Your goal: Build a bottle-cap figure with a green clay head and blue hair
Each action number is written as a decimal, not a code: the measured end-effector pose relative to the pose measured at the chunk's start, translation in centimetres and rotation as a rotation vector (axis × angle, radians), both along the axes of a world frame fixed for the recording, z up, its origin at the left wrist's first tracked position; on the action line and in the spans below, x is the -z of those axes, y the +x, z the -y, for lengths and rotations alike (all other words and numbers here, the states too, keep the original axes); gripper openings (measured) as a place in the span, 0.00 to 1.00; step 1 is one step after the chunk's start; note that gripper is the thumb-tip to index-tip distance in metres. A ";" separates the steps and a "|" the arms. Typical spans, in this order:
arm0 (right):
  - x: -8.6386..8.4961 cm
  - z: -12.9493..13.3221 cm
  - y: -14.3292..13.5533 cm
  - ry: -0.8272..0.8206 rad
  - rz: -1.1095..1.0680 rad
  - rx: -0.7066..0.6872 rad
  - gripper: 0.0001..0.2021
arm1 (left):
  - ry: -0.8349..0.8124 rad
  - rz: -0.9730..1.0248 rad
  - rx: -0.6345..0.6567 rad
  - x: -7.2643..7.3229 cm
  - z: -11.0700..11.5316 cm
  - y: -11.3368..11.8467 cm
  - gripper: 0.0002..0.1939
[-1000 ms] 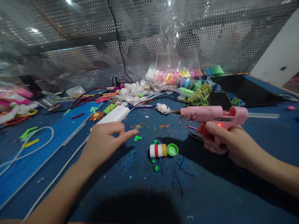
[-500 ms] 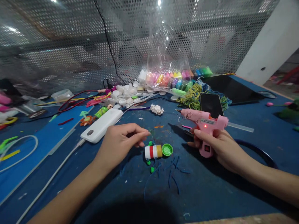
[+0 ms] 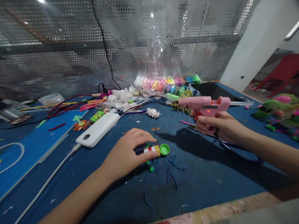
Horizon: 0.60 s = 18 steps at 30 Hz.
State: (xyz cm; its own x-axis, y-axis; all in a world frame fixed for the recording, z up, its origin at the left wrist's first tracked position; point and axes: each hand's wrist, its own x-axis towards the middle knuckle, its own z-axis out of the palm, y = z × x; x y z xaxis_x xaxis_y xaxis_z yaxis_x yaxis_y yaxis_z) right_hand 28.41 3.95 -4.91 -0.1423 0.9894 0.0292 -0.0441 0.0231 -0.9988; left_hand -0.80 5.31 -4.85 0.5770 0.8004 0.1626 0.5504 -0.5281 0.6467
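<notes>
Head view: left hand [image 3: 127,152] curves half-open around one striped cylinder [image 3: 153,149], right hand [image 3: 217,123] grips one glue gun [image 3: 198,102]

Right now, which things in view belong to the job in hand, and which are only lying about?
In use, as I judge:
pink glue gun, held in the right hand
striped cylinder, between the fingers of the left hand
green cap, beside the cylinder's gold end

Probably just lying about:
white power bank
red strip
clear plastic bag
</notes>
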 end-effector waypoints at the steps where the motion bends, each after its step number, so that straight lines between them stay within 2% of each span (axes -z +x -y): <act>1: -0.6 0.0 -0.8 0.045 -0.030 -0.002 0.13 | 0.037 -0.078 0.045 0.4 0.1 0.2 0.19; 2: -1.1 -0.1 -1.7 0.081 -0.059 0.002 0.12 | 0.057 -0.144 0.061 0.9 0.2 0.4 0.22; 4: -1.4 -0.1 -3.2 0.119 -0.105 0.025 0.12 | 0.063 -0.207 0.061 1.6 0.4 0.8 0.19; 8: -0.1 -0.2 -4.1 0.078 -0.170 0.060 0.15 | 0.004 -0.156 0.034 1.8 0.4 0.9 0.11; 10: 0.6 -0.2 -3.7 0.041 -0.192 0.054 0.16 | -0.115 -0.013 -0.045 1.4 0.2 0.6 0.13; 13: 1.1 0.1 -3.0 0.025 -0.199 0.004 0.16 | -0.393 0.327 -0.160 1.0 -0.2 0.3 0.15; 16: 1.0 0.5 -2.6 0.045 -0.165 -0.087 0.18 | -0.660 0.650 -0.167 0.6 -0.2 0.2 0.13; 18: 1.2 0.8 -2.6 0.049 -0.115 -0.118 0.20 | -0.775 0.806 -0.167 0.4 0.0 0.4 0.12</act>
